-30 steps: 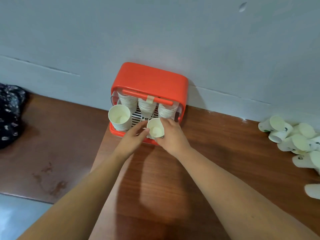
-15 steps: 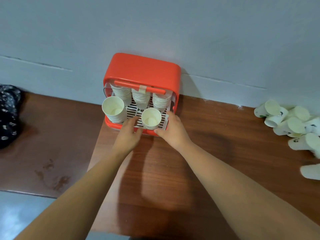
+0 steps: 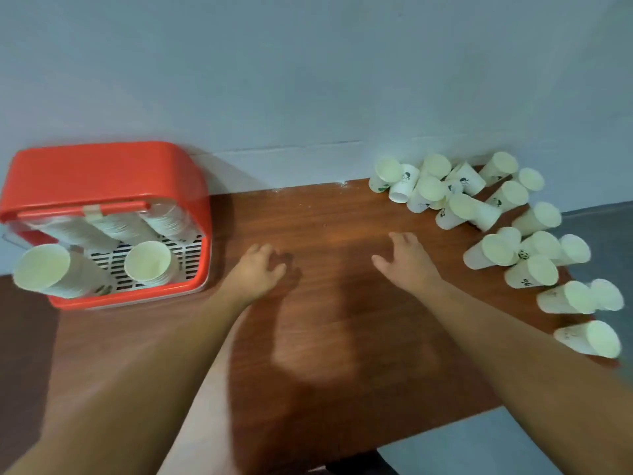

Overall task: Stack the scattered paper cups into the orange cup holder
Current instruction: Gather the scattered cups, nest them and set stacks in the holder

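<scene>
The orange cup holder [image 3: 99, 173] stands at the left against the wall. It holds several stacks of white paper cups; a tall stack [image 3: 42, 270] fills its front left slot and a short stack [image 3: 148, 260] its front middle slot. Scattered paper cups [image 3: 496, 217] lie on their sides at the right of the wooden table [image 3: 325, 337]. My left hand [image 3: 258, 269] hovers over the table just right of the holder, fingers loosely curled, holding nothing. My right hand [image 3: 406, 260] is over the table's middle, fingers spread, empty, left of the scattered cups.
A pale wall [image 3: 308, 80] runs along the table's far edge. The table's right edge passes under the outermost cups, with grey floor [image 3: 603, 228] beyond. A second, darker wooden surface [image 3: 24, 337] lies at the lower left.
Both hands have left the cup in the holder's front middle slot and moved right over the table. The view has swung right, bringing the scattered cups fully into sight.
</scene>
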`<state>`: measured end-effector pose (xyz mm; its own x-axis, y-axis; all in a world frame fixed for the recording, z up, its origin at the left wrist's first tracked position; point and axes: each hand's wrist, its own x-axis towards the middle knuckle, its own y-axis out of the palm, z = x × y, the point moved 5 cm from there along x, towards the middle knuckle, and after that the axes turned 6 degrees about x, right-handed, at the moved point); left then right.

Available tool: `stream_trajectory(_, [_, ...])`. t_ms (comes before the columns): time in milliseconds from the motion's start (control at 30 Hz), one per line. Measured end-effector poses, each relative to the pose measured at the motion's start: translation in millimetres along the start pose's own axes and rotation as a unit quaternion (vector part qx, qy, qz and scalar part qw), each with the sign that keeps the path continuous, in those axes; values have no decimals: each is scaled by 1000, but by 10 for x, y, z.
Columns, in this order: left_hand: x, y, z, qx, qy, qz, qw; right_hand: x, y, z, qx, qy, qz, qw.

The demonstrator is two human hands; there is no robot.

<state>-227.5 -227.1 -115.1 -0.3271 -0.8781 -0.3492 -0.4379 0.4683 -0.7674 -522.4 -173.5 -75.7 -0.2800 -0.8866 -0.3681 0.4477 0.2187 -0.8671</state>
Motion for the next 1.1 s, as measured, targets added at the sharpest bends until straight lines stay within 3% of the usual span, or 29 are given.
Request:
stream_trajectory(200, [898, 10, -1245, 36, 64, -9, 997, 561, -711, -714, 28, -7, -81, 996])
stream_trajectory(433, [1966, 171, -2122, 24, 33, -33, 999, 1392, -1056, -1021, -5, -64, -104, 992])
stream_trajectory(633, [2549, 587, -2376, 62, 32, -28, 997, 1913, -969, -1170, -42, -74, -80, 993])
stream_trajectory(833, [2759, 807, -2442, 153, -3, -87, 984, 2135, -798, -1214, -37, -98, -56, 993])
stream_trajectory(1100, [2325, 524, -2157, 14, 9, -106, 994, 1797, -822, -1018, 17, -126, -70, 989])
